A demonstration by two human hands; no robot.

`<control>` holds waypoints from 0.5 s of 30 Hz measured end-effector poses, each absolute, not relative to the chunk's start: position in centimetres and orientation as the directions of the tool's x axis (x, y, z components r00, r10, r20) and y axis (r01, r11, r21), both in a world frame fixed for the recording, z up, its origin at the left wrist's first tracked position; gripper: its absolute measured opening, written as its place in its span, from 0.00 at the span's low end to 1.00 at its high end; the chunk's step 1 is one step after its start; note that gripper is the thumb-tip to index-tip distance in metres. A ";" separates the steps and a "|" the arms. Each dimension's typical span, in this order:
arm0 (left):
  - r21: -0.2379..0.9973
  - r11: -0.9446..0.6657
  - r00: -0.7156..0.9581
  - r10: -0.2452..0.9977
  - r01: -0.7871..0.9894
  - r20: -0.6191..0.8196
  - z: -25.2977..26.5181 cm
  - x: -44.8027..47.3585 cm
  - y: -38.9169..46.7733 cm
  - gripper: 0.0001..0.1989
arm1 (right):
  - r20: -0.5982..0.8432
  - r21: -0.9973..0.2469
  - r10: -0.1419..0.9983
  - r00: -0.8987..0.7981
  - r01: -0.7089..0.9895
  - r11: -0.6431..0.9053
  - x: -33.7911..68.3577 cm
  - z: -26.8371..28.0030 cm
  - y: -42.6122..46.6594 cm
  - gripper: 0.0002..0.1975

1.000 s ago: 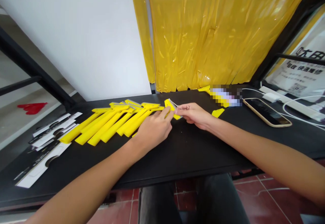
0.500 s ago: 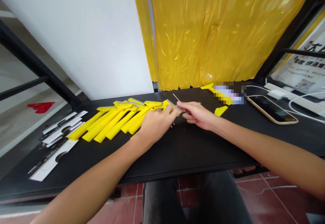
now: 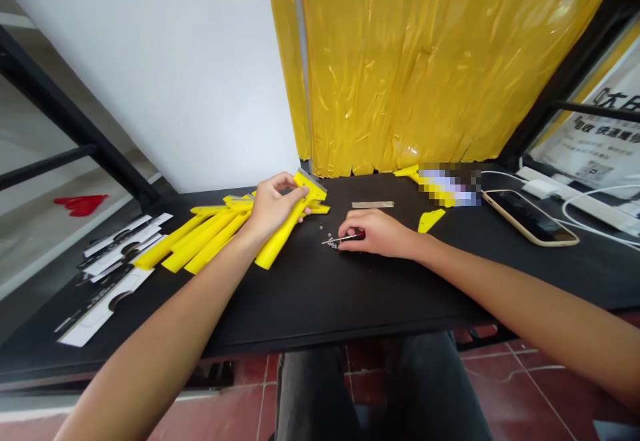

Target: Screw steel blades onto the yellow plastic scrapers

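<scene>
My left hand [image 3: 277,204] is closed around a yellow scraper [image 3: 280,234], near its head, where a grey metal edge shows at the top. The handle slants down toward me. Several more yellow scrapers [image 3: 205,241] lie in an overlapping row beneath and left of that hand. In my right hand [image 3: 377,231] is a small screwdriver [image 3: 345,238] with a thin metal shaft and a dark red handle, mostly covered by the fingers. Its tip points left, over a cluster of tiny screws [image 3: 333,245] on the black table. Behind the right hand lies a flat metal blade strip [image 3: 373,205].
White and black cardboard sleeves [image 3: 107,308] lie at the left. Toward the right are a loose yellow piece [image 3: 431,220], a phone [image 3: 530,218], a power strip [image 3: 585,198] and white cables. A white panel [image 3: 200,81] and yellow plastic sheeting [image 3: 400,74] rise behind the black table [image 3: 400,294].
My left hand has moved left and lifted a scraper, turning its head up. My right hand has come down toward the screws, the screwdriver now pointing left. The metal strip is now exposed.
</scene>
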State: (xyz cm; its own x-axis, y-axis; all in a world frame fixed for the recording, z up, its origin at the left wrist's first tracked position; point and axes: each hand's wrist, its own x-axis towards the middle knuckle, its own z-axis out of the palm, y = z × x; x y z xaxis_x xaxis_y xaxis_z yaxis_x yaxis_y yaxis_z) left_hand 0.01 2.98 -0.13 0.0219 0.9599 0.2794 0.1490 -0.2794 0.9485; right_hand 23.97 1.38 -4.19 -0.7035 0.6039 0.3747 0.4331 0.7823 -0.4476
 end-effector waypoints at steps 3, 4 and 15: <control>0.976 -0.208 0.050 0.977 0.058 0.205 0.2 0.4 2.6 0.16 | 0.335 -0.479 0.650 -0.683 0.470 0.741 23.7 -4.7 1.6 0.09; 0.980 -0.193 0.063 0.980 0.039 0.190 0.2 0.5 2.5 0.16 | 0.325 -0.485 0.662 -0.676 0.481 0.730 23.7 -4.8 1.6 0.08; 0.992 -0.122 0.324 0.939 -0.010 0.119 -1.1 0.4 2.8 0.16 | 0.594 -0.429 0.594 -0.543 0.410 0.804 23.5 -4.4 1.3 0.07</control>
State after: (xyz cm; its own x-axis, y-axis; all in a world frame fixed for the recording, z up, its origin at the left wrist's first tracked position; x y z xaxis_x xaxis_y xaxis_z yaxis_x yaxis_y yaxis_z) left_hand 0.44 2.80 -1.07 0.3238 0.9387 0.1186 -0.0098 -0.1220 0.9925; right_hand 23.53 1.28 -4.37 -0.5430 0.5939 0.5937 0.4103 0.8045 -0.4295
